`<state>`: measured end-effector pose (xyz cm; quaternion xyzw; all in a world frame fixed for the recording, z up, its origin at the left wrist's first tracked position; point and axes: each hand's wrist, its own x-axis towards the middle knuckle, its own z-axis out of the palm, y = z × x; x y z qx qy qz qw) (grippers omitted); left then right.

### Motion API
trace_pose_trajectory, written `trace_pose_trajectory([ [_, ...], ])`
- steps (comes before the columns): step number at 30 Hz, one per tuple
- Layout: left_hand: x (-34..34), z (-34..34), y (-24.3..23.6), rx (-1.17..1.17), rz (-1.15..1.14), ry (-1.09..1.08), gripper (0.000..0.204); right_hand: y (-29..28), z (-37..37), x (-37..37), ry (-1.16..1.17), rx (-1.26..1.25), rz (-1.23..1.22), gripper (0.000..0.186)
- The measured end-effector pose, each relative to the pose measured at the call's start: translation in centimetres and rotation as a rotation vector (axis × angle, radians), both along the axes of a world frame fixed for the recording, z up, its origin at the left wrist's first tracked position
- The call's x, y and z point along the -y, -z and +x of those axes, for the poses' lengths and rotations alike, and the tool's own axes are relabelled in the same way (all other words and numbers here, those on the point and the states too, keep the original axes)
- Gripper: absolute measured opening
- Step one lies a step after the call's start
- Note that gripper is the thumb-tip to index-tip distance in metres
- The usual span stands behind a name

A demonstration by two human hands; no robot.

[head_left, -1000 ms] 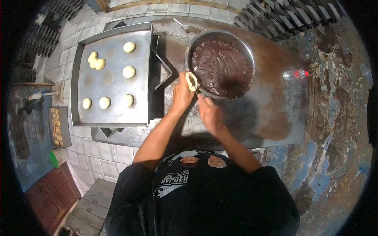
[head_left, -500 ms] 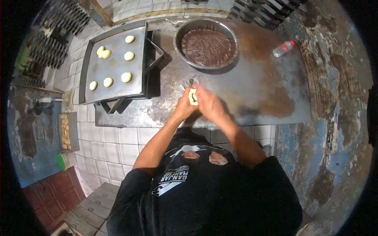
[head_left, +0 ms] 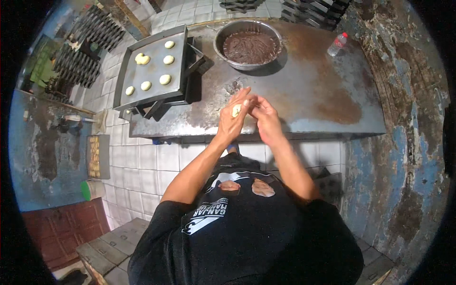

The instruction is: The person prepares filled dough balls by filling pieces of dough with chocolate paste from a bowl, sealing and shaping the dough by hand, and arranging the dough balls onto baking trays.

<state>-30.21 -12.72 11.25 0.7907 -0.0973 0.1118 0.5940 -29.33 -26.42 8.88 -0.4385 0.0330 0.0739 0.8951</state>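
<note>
"Head view first: what does the left hand [head_left: 231,120] have?"

"It curls around a pale dough piece [head_left: 236,110], which shows between palm and thumb (just a small patch, the rest is hidden)."

"And the right hand [head_left: 267,117]?"

"Its fingers are bent, close in beside the left one. I can't tell whether it grips anything, or whether its fingertips touch the other hand."

"Where is the pair?"

"Over the metal surface [head_left: 304,95], towards the middle of its near edge, and the dough piece is up there with them."

"What stands around them?"

"Past the hands, by the far edge, a steel bowl [head_left: 249,67] with dark brown paste [head_left: 251,47] in it. Near the far right corner, a clear bottle [head_left: 337,45] with a red cap. At the left edge, a square tray [head_left: 154,70], propped up (what bears it is mostly hidden)."

"How is the tray laid out?"

"Three dough balls [head_left: 168,60] along its right edge, two more along the near edge towards the near left corner, and a joined dough lump [head_left: 142,59] nearer the left edge."
</note>
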Motion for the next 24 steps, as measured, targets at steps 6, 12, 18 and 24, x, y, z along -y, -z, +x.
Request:
trace_pose_trajectory([
  [6, -4.9, -2.4, -0.3, -0.32, 0.19, 0.196, 0.053, -4.6, -0.1, 0.2, -0.353, 0.598, -0.731, 0.023],
  [12, -7.9, -4.8, -5.5, -0.252, 0.25, -0.006, 0.047, -5.8, 0.1, -4.0, -0.213, 0.427, -0.106, 0.045],
  [18, -12.0, -7.8, -4.4, -0.402, 0.115, -0.02, 0.07, -8.9, 2.6, -8.7, -0.877, 0.824, -0.837, 0.036],
  [24, -17.0, -5.6, -3.7, -0.516, -0.421, -0.18, 0.064, -4.1, 0.1, -16.5, -0.051, 0.989, -0.673, 0.042],
])
